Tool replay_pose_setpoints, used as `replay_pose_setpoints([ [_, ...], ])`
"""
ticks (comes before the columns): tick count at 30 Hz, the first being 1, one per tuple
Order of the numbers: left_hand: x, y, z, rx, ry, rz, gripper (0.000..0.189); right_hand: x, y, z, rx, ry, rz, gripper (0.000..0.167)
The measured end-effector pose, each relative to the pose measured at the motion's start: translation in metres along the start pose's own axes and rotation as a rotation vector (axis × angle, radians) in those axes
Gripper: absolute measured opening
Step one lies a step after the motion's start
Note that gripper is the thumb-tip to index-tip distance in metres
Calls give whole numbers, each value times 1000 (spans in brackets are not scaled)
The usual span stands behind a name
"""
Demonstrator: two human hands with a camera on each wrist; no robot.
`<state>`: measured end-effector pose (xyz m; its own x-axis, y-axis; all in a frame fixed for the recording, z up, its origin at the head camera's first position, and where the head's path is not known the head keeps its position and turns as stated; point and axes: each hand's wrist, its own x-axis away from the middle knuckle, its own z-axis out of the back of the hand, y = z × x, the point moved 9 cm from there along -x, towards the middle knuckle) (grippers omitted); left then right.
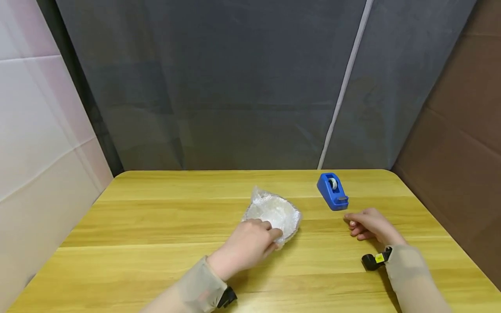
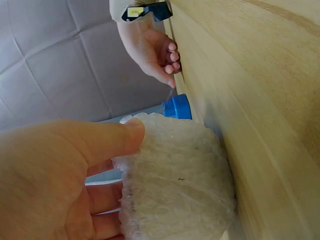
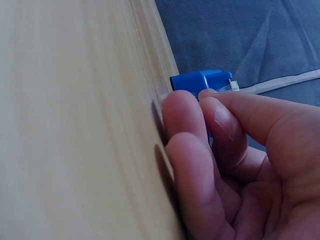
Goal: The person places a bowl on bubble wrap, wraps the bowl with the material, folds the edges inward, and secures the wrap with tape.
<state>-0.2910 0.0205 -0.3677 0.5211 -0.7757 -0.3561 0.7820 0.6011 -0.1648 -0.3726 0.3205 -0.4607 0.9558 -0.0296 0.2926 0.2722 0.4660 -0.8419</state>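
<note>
A bubble-wrapped bundle lies on the table in front of me, pale through the clear wrap. My left hand grips its near edge, thumb on one side and fingers on the other, as the left wrist view shows. At the right, my right hand is beside the near end of a blue tape dispenser. Its thumb and forefinger pinch a piece of clear tape, whose zigzag end lies against a finger; the other fingers are curled. A white-cored roll sits in the dispenser.
The wooden table has rounded far corners. Behind it hangs a dark grey cloth with a pale strip. A white panel stands on the left, a brown one on the right.
</note>
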Motion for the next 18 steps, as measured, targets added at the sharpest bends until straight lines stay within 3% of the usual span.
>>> replay_pose_setpoints([
  [12, 8, -4, 5, 16, 6, 5, 23, -6, -14, -10, 49, -49, 29, 33],
  [18, 6, -7, 6, 4, 23, 8, 22, -12, -18, -7, 55, -62, 2, 31],
])
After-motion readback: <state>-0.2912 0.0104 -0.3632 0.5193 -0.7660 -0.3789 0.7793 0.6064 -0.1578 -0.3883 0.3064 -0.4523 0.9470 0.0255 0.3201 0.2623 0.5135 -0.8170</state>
